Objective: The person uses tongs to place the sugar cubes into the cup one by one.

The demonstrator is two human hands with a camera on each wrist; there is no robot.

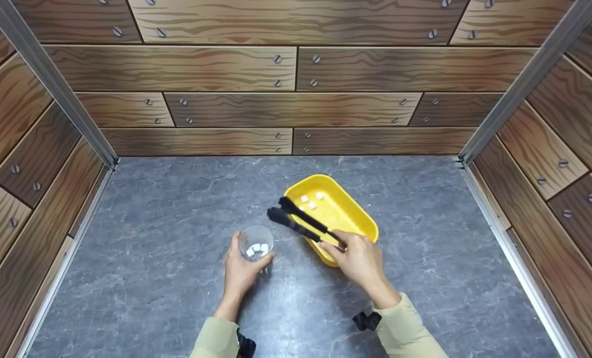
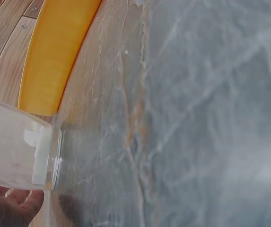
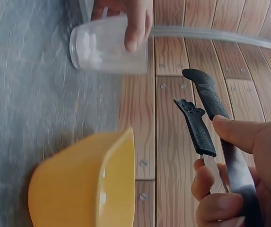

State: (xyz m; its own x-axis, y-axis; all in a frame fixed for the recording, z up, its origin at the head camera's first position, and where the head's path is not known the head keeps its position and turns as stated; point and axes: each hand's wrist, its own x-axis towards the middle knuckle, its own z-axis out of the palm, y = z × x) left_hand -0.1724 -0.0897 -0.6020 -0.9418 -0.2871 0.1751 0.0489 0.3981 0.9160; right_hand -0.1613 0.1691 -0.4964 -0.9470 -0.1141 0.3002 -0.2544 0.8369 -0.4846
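My left hand [image 1: 241,271] holds a clear cup [image 1: 255,234] with several white cubes [image 1: 256,248] at its bottom, fingers and thumb around its sides. In the left wrist view the cup [image 2: 12,146] stands with its base at the grey surface. My right hand [image 1: 364,259] grips black-tipped metal tongs [image 1: 305,217] by the handle. The tongs' two arms are spread, with nothing between their tips. They reach over the left side of a yellow tray [image 1: 358,214], tips toward the cup. Several white cubes [image 1: 312,205] lie at the tray's far end.
A grey marbled surface [image 1: 166,238] lies under everything. Wood-patterned walls [image 1: 256,109] with metal corner strips [image 1: 517,99] stand at the back and both sides. The tray sits close to the right of the cup.
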